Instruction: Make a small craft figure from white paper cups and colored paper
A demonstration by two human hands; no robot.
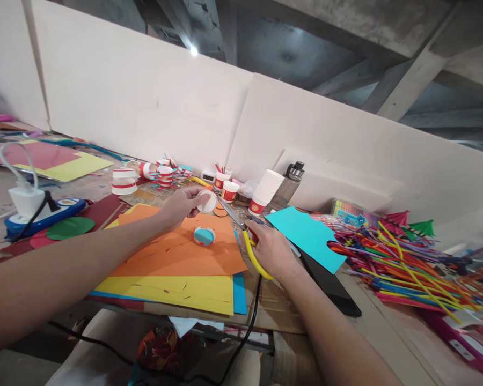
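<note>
My left hand (pixel 182 206) pinches a small round white piece (pixel 207 201), which looks like a paper cup's bottom, above the orange paper (pixel 177 254). In my right hand (pixel 274 247) are scissors (pixel 253 257) with yellow handles; their blades point toward the white piece, close to its right edge. Whether the blades touch it I cannot tell. Below the left hand, a short round cup piece with a light blue top (pixel 204 236) lies on the orange paper. Yellow sheets (pixel 173 292) show underneath.
Stacked paper cups (pixel 265 191) and a bottle (pixel 288 186) stand at the back. Cut cup rings (pixel 124 181) lie back left. A cyan sheet (pixel 308 236) overlaps a black device (pixel 332 287) at right, beside many pipe cleaners (pixel 410 268). A power strip (pixel 46 217) sits left.
</note>
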